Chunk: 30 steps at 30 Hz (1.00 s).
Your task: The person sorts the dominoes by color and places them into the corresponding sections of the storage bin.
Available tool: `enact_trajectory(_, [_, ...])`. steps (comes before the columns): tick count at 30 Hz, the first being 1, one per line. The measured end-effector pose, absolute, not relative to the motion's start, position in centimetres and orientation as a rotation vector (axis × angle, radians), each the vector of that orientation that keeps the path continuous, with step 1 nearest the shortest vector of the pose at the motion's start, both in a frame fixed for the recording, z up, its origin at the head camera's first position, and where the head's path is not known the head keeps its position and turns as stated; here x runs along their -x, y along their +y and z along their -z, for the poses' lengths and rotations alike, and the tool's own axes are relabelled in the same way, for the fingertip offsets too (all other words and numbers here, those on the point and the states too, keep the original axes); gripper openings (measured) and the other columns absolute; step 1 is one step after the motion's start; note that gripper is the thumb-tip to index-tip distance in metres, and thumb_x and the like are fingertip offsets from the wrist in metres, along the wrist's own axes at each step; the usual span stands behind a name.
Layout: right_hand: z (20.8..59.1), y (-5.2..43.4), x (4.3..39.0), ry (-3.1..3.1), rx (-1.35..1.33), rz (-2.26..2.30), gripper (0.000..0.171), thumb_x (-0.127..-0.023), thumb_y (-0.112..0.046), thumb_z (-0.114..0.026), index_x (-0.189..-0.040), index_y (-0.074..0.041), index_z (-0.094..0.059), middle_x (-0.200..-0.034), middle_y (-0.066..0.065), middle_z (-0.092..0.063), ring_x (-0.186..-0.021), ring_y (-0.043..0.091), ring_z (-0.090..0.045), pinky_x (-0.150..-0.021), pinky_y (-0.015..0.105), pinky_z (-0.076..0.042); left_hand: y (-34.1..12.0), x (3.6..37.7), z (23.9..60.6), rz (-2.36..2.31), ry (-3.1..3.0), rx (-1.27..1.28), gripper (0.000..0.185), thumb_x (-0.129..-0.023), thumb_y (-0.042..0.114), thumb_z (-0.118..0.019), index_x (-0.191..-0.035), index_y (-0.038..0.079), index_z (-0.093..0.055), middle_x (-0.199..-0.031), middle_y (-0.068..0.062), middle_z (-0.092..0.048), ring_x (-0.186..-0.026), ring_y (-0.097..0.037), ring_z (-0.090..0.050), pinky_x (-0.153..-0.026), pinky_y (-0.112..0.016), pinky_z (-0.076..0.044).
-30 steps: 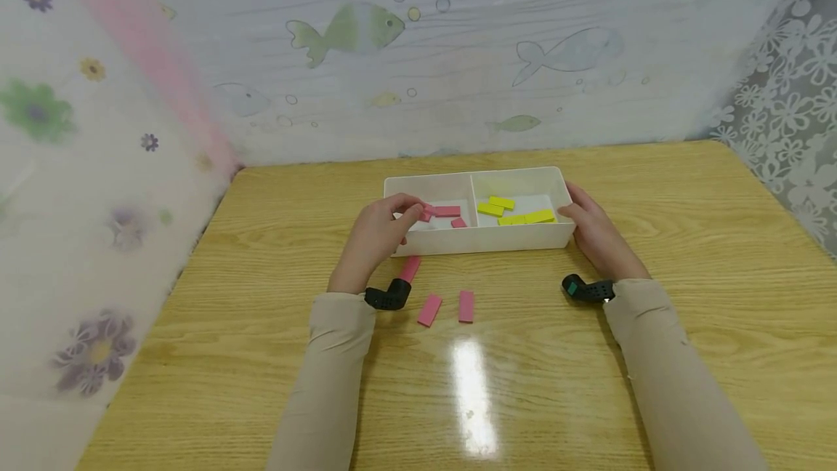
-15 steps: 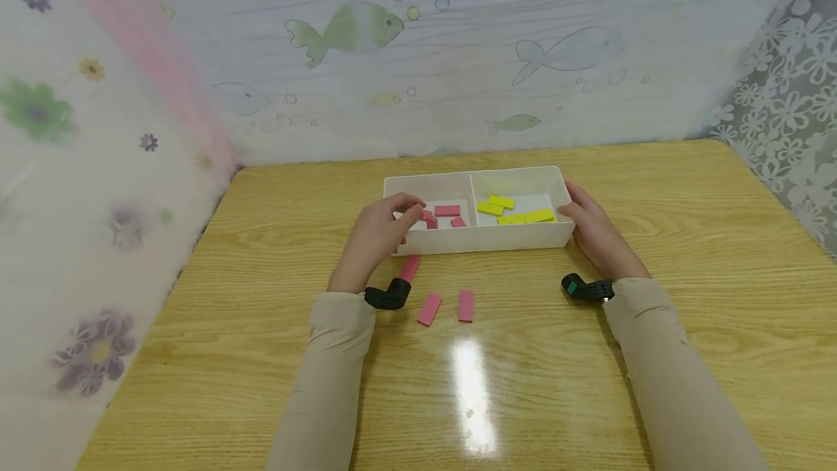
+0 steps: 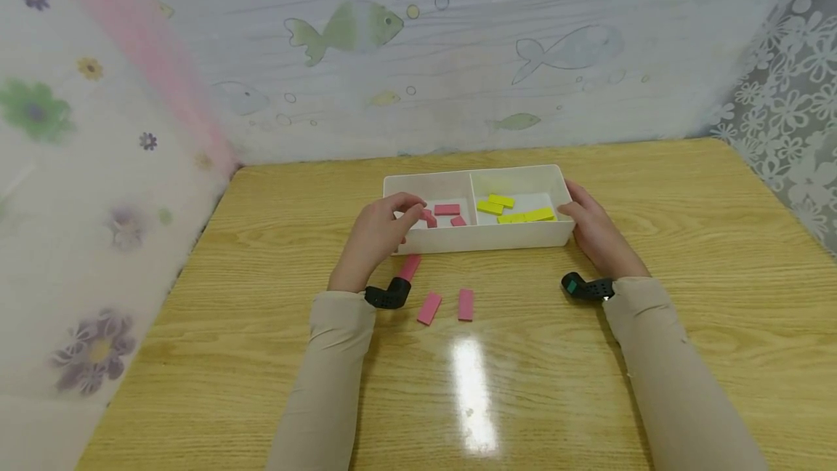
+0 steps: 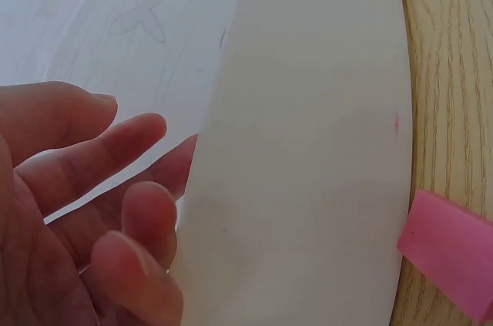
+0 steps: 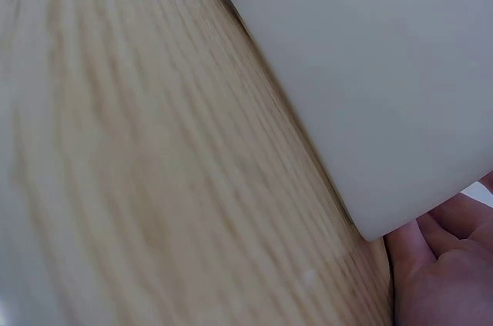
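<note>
A white two-compartment box (image 3: 484, 240) stands on the table. Over its left compartment is my left hand (image 3: 375, 235), fingers relaxed; the left wrist view shows its thumb and fingertips apart, with no block between them. Below those fingertips lie several pink blocks (image 3: 447, 209), partly hidden by the hand. My right hand (image 3: 598, 235) grips the box's right end, thumb over the rim and fingers along the outside. The right compartment holds several yellow blocks (image 3: 539, 215). In front of the box, a pink block (image 3: 410, 267) lies partly behind the left wrist's camera.
Two more pink blocks, one slanted (image 3: 429, 309) and one straighter (image 3: 466, 305), lie on the wooden table (image 3: 536, 384) nearer the body. Walls covered with fish and flower prints (image 3: 353, 27) border the table behind and at both sides.
A pink block that was between the left fingertips has dropped into the left compartment, and the fingers have loosened. The right hand keeps its grip on the box.
</note>
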State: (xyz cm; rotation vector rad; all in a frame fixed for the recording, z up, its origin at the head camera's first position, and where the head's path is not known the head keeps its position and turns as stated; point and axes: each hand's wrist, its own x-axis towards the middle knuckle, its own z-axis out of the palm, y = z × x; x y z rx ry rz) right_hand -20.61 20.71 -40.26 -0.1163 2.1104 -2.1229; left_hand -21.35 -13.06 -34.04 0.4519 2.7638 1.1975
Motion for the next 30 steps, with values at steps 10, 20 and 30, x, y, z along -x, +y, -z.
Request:
enact_trajectory(10, [40.37,20.79,20.69,2.115,0.111,2.116,0.055,-0.096,-0.014,-0.034,-0.145,-0.022,-0.01,-0.148,-0.005,-0.006,-0.133,0.011,-0.006,-0.106,0.041,-0.009,-12.9,21.42,33.93,-1.228,2.737,-0.479,0.024,-0.091,0.034,-0.049,-0.101,0.017,-0.062,-0.074,-0.005,-0.058,-0.053,-0.022,-0.054,-0.051,-0.033,-0.045])
enact_trajectory(20, [40.31,20.81,20.84,2.102,0.11,2.128,0.056,-0.095,-0.015,-0.036,-0.145,-0.021,-0.01,-0.148,-0.004,-0.005,-0.133,0.011,-0.006,-0.106,0.041,-0.009,-12.75,21.34,33.88,-1.269,2.605,-0.522,0.028,-0.091,0.037,-0.047,-0.087,0.016,-0.065,-0.076,-0.012,-0.061,-0.06,-0.033,-0.058,-0.058,-0.042,-0.048])
enact_trajectory(30, [40.25,20.82,20.72,2.099,0.113,2.128,0.057,-0.095,-0.015,-0.035,-0.145,-0.021,-0.008,-0.148,-0.005,-0.004,-0.133,0.011,-0.004,-0.106,0.04,-0.009,-12.2,20.77,33.31,-1.172,2.573,-0.557,0.029,-0.092,0.036,-0.046,-0.09,0.014,-0.065,-0.077,-0.007,-0.065,-0.06,-0.03,-0.059,-0.061,-0.04,-0.047])
